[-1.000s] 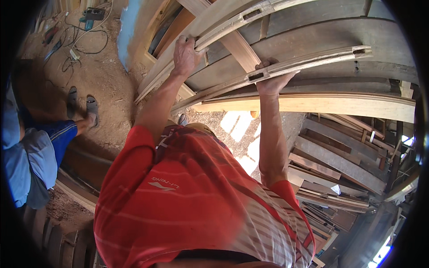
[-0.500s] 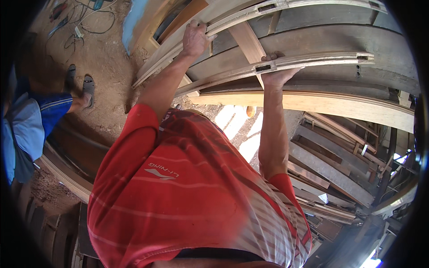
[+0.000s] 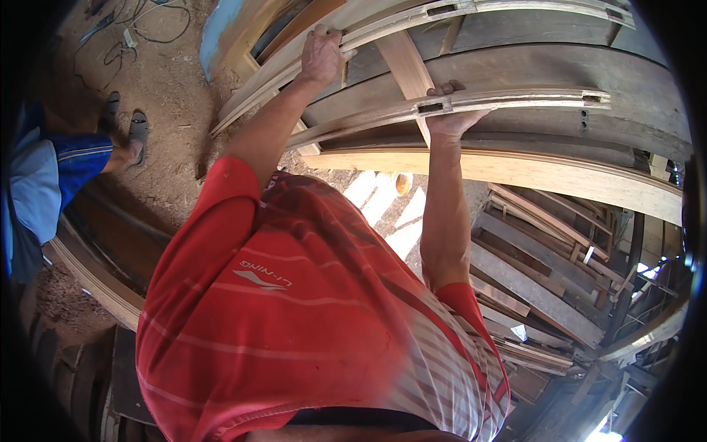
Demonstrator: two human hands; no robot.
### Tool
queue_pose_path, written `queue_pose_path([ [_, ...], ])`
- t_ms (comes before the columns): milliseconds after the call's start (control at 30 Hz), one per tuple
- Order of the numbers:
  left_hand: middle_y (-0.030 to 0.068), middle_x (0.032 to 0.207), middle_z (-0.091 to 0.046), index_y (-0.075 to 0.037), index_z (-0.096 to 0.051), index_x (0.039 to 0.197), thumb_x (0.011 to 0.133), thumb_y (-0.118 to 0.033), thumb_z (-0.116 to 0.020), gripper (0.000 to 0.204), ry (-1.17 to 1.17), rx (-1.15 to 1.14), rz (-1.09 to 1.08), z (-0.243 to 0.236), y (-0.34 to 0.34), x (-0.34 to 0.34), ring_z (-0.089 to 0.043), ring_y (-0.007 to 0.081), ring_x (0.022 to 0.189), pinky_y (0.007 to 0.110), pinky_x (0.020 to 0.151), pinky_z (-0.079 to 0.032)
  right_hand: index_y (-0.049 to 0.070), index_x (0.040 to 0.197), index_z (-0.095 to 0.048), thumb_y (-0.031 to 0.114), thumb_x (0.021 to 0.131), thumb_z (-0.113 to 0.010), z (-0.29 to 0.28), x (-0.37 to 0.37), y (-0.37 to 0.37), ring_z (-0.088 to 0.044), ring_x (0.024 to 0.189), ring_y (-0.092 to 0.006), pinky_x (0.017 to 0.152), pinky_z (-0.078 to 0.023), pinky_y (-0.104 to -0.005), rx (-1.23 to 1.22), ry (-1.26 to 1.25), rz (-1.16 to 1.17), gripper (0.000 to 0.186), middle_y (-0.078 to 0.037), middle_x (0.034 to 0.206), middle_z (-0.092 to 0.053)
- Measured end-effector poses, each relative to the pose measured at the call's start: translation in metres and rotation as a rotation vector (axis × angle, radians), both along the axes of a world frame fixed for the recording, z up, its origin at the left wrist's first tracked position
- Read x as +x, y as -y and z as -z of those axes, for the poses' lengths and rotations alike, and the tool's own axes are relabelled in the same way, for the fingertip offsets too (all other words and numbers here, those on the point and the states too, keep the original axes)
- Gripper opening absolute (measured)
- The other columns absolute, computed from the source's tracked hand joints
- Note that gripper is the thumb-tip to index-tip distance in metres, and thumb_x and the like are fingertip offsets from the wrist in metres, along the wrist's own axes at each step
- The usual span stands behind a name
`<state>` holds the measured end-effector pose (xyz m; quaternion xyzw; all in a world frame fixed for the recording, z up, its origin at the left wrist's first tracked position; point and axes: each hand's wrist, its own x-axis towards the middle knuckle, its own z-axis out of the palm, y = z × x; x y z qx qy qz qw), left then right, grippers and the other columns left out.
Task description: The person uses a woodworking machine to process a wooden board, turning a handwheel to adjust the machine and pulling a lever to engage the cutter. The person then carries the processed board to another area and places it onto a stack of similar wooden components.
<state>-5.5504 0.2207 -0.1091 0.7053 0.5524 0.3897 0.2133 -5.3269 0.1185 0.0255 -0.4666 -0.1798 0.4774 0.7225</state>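
Note:
My left hand [image 3: 322, 56] is wrapped around the upper of two long, pale wooden rails [image 3: 508, 7], toward its left part. Dark slots are cut into this rail's edge. Below it and closer to me, my right hand [image 3: 451, 124] grips the lower slotted rail [image 3: 353, 130] just right of one slot, palm beneath and fingertips showing over the far side. Both rails run left to right in front of me. Between them, a flat brown crosspiece [image 3: 406, 65] lies at a slant; whether it is joined to them I cannot tell.
Wide grey boards [image 3: 530, 70] lie behind the rails, and a long pale beam [image 3: 515, 169] crosses just below them. At right is a heap of timber offcuts [image 3: 530, 272]. Another person in blue shorts [image 3: 81, 158] is at left, near cables [image 3: 158, 37] on the dusty floor.
The view has shifted slightly, and the other person appears a little farther left. Both my hands keep their grips on the rails.

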Motion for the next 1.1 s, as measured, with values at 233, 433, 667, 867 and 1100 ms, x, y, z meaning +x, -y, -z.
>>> queue_pose_path([
  [233,0.0235,0.111,-0.06,-0.004,-0.067,0.11,0.079,-0.039,-0.08,0.049,-0.053,-0.046,0.014,0.009,-0.001,0.001,-0.059,0.0397,0.103,0.046,0.091,-0.049,-0.001,0.089,-0.052,0.095,0.072,-0.041,-0.003,-0.005,0.0,-0.041,0.049,-0.0176,0.049,-0.037,-0.0297,-0.024,0.028,0.034,0.097,-0.005,0.063,-0.048],
  [433,0.0235,0.107,-0.06,-0.004,-0.067,0.11,0.079,-0.036,-0.08,0.047,-0.008,-0.005,-0.006,0.008,0.004,0.001,-0.058,0.0403,0.099,0.047,0.088,-0.049,0.0,0.087,-0.051,0.098,0.072,-0.034,-0.002,-0.005,0.0,-0.036,0.048,-0.0162,0.047,-0.032,-0.0298,0.0,0.063,0.014,0.1,-0.004,0.06,-0.045],
  [667,0.0221,0.105,-0.058,-0.002,-0.066,0.108,0.075,-0.028,-0.082,0.045,-0.004,0.022,-0.034,0.007,0.005,-0.001,-0.058,0.0389,0.098,0.048,0.085,-0.05,0.005,0.089,-0.056,0.093,0.072,-0.047,0.002,0.003,0.0,-0.052,0.061,-0.0207,0.062,-0.047,-0.0327,0.01,0.064,-0.013,0.09,-0.005,0.068,-0.053],
  [867,0.0209,0.106,-0.057,-0.003,-0.068,0.107,0.072,-0.024,-0.083,0.043,0.027,0.022,-0.001,-0.01,0.035,0.0,-0.057,0.0379,0.098,0.046,0.087,-0.05,0.004,0.09,-0.055,0.089,0.079,-0.042,0.0,0.003,-0.001,-0.05,0.056,-0.0193,0.057,-0.044,-0.0308,0.016,0.023,0.033,0.086,-0.006,0.062,-0.051],
  [1100,0.0187,0.101,-0.059,-0.004,-0.071,0.105,0.071,-0.026,-0.085,0.043,0.082,-0.1,0.212,0.0,0.06,0.02,-0.058,0.0373,0.099,0.045,0.088,-0.049,0.007,0.091,-0.056,0.077,0.09,-0.039,-0.002,-0.001,-0.002,-0.051,0.054,-0.0198,0.058,-0.047,-0.0363,0.042,0.053,0.034,0.072,-0.007,0.057,-0.052],
])
